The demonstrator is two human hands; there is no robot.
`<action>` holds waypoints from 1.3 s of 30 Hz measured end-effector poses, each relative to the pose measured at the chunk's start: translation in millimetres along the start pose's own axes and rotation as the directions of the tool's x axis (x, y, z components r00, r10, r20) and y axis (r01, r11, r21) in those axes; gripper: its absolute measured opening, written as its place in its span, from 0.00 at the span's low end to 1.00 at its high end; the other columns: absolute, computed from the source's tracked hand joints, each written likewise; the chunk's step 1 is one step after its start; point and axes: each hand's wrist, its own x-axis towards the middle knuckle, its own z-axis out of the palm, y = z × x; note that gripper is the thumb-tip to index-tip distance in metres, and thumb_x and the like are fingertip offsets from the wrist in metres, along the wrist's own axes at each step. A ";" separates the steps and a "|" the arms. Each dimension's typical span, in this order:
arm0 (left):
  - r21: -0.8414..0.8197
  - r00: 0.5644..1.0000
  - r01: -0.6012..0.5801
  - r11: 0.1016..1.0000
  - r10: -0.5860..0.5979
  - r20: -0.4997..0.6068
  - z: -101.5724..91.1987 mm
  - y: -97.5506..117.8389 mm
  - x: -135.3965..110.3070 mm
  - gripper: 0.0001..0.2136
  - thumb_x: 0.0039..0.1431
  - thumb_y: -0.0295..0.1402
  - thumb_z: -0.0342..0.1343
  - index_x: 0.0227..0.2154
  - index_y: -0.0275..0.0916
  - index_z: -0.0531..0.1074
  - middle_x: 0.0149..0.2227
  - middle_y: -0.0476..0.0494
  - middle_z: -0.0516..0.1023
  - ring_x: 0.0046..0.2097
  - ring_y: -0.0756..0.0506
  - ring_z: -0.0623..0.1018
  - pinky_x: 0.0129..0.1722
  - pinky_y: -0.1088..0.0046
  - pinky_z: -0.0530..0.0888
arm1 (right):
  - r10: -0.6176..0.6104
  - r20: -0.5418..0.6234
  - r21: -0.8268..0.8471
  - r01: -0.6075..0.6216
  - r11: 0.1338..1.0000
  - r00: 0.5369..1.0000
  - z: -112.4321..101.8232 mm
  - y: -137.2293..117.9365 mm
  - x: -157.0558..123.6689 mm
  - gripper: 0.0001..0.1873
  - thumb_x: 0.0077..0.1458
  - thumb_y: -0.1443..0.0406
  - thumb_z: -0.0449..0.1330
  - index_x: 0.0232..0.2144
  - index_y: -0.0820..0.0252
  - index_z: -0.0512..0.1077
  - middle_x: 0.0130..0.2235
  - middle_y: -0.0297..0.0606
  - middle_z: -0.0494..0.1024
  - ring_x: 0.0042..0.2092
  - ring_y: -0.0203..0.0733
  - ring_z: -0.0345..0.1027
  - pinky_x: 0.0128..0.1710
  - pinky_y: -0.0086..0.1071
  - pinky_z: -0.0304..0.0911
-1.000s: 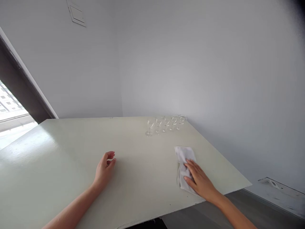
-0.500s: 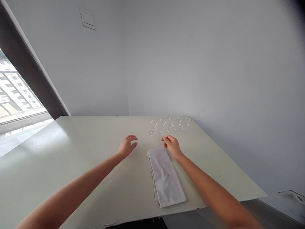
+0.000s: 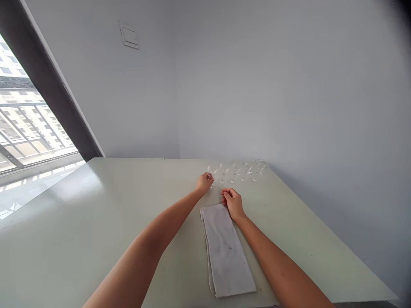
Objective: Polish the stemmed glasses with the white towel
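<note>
At the left end of a row of clear stemmed glasses, my left hand [image 3: 203, 184] has its fingers closed around the stem of the nearest wine glass [image 3: 211, 167]. That glass stands upright, its foot partly hidden by the fingers. My right hand [image 3: 233, 202] hovers at the top right corner of a folded white cloth [image 3: 227, 252], fingers curled in with nothing visible in them. The cloth lies lengthwise in front of me, with a few small dark specks on it. Several other glasses [image 3: 237, 167] stand to the right of the held one.
Everything rests on a pale, glossy table [image 3: 128, 205]. Grey walls [image 3: 257, 85] meet behind it, with a switch plate [image 3: 130, 37] on the left one. A window [image 3: 28, 115] with railings is at the left.
My left hand has reached forward and right, from over the bare tabletop to the leftmost glass, and closed on its stem. My right hand stays by the cloth. The view has tilted slightly.
</note>
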 end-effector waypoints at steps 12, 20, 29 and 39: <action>0.090 0.867 0.170 0.981 -0.106 -0.487 -202.1 -79.0 -3.7 0.09 0.50 0.33 0.52 0.36 0.38 0.69 0.30 0.47 0.73 0.30 0.50 0.72 0.32 0.75 0.66 | 0.001 0.033 0.056 -0.003 0.998 0.999 -0.3 5.3 -3.0 0.11 0.42 0.58 0.58 0.29 0.59 0.69 0.27 0.33 0.71 0.22 0.31 0.60 0.19 0.27 0.56; 0.082 0.723 0.314 0.946 -0.182 -0.667 -300.6 -116.1 -24.3 0.11 0.49 0.34 0.53 0.36 0.36 0.68 0.30 0.48 0.72 0.25 0.52 0.70 0.31 0.74 0.64 | -0.013 0.054 0.021 0.012 1.000 0.998 0.4 4.1 -4.3 0.09 0.45 0.61 0.57 0.30 0.60 0.69 0.27 0.33 0.70 0.22 0.30 0.59 0.19 0.26 0.56; 0.014 0.686 0.333 0.943 -0.232 -0.690 -303.4 -117.9 -20.3 0.08 0.47 0.33 0.54 0.32 0.38 0.68 0.28 0.49 0.71 0.24 0.51 0.70 0.30 0.73 0.65 | -0.029 0.062 0.018 0.028 0.999 0.998 -1.8 7.0 -2.9 0.11 0.45 0.59 0.57 0.30 0.60 0.69 0.28 0.35 0.70 0.22 0.31 0.60 0.20 0.27 0.57; -0.050 0.488 0.257 0.965 -0.174 -0.855 -250.4 -79.2 -46.6 0.20 0.46 0.24 0.50 0.43 0.39 0.55 0.50 0.37 0.54 0.47 0.45 0.65 0.45 0.65 0.61 | -0.041 0.040 0.024 0.040 0.999 0.998 3.3 7.3 -1.3 0.09 0.45 0.61 0.55 0.29 0.60 0.68 0.26 0.33 0.70 0.20 0.30 0.58 0.18 0.26 0.54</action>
